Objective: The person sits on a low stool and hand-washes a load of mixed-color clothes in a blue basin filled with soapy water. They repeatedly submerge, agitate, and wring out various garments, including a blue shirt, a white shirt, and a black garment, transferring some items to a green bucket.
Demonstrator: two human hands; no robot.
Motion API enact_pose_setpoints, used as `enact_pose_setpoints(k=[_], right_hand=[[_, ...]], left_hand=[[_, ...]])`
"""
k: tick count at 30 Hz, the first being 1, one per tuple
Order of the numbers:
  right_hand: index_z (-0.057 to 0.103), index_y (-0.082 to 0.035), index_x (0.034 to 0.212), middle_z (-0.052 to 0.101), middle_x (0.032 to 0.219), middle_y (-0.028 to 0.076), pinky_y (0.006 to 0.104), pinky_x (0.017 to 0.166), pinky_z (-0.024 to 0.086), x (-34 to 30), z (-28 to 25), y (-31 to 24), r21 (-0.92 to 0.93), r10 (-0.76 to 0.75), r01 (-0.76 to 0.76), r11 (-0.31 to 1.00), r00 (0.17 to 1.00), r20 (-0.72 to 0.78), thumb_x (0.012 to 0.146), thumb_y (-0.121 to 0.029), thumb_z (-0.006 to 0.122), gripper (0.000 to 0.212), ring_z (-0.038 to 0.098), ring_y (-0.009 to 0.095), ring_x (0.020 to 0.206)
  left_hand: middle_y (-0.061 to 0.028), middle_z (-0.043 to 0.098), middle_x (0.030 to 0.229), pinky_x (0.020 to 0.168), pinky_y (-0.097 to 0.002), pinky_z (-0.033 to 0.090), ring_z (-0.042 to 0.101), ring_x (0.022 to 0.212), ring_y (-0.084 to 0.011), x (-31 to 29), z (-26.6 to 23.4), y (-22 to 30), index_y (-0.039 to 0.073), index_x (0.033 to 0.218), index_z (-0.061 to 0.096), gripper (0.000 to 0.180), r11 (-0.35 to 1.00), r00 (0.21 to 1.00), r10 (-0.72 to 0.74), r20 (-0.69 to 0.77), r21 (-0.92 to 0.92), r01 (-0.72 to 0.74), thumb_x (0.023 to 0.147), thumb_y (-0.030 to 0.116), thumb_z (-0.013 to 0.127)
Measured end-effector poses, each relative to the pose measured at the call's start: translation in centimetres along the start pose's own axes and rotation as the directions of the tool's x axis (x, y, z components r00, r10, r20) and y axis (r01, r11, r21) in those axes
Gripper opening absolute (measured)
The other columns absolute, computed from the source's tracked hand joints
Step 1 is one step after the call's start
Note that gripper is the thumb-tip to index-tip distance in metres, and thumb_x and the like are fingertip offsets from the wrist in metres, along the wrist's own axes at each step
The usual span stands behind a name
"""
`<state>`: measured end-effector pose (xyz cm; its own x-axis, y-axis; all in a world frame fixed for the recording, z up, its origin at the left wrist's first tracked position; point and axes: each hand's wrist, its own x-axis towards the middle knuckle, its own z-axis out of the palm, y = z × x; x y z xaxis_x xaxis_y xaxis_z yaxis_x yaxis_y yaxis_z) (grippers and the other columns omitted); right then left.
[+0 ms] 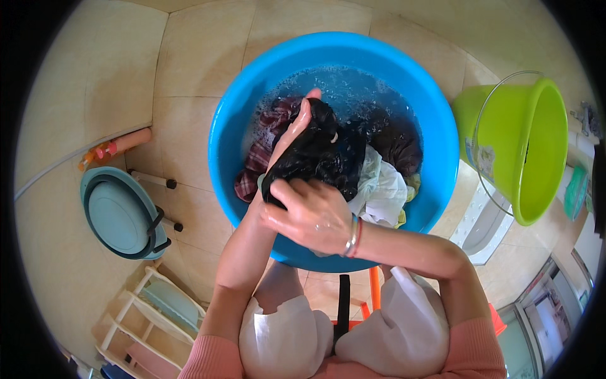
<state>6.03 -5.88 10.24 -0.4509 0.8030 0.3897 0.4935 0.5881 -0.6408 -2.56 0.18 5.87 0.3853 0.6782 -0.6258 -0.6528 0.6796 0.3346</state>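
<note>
Left hand (294, 129) — partly hidden by black garment (315, 151); bucket label (485, 159) — unreadable.

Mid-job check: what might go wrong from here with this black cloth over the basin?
The black cloth might stain the white cloth beside it, if its dye runs.

It could snag on the silver bracelet on the right wrist, close to where the right hand grips it.

Soapy water might splash over the basin's rim and make the floor tiles slippery.
</note>
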Motion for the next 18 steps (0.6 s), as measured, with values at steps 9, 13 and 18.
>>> enact_pose_setpoints(k=[9, 13, 18], right_hand=[[0.058, -0.008, 0.072, 0.064, 0.068, 0.014, 0.0456, 0.051, 0.051, -1.0, 2.4, 14.3, -0.115, 0.398, -0.407, 0.906, 0.913, -0.092, 0.097, -0.027, 0.053, 0.032, 0.064, 0.035, 0.061], [0.057, -0.009, 0.074, 0.06, 0.068, 0.011, 0.0394, 0.05, 0.049, 0.2, 1.7, 7.5, -0.217, 0.402, -0.389, 0.895, 0.916, 0.014, 0.089, -0.023, 0.065, 0.022, 0.064, 0.03, 0.06], [0.06, -0.013, 0.078, 0.062, 0.074, 0.01, 0.0389, 0.051, 0.052, 0.6, 2.8, 6.8, -0.024, 0.182, -0.181, 0.983, 0.982, 0.046, 0.084, -0.02, 0.064, 0.009, 0.065, 0.029, 0.062]], left_hand=[[-0.0047, 0.067, 0.108, 0.091, -0.0328, 0.048, 0.062, 0.101, -0.0182, 0.2, 0.3, -4.1, 0.003, 0.114, 0.063, 0.033, 0.994, 0.833, 0.112, -0.542, 0.065, -0.092, 0.098, 0.029, 0.05], [0.0002, 0.063, 0.093, 0.078, -0.0297, 0.049, 0.06, 0.087, -0.0131, 0.7, -3.0, -4.3, 0.004, 0.111, 0.064, 0.03, 0.985, 0.913, 0.151, -0.379, -0.025, -0.174, 0.098, 0.027, 0.05], [-0.0029, 0.063, 0.103, 0.083, -0.0315, 0.049, 0.06, 0.095, -0.0174, 0.4, -7.6, -4.3, 0.009, 0.115, 0.061, 0.026, 0.948, 0.949, 0.316, -0.02, 0.041, -0.315, 0.099, 0.025, 0.049]])
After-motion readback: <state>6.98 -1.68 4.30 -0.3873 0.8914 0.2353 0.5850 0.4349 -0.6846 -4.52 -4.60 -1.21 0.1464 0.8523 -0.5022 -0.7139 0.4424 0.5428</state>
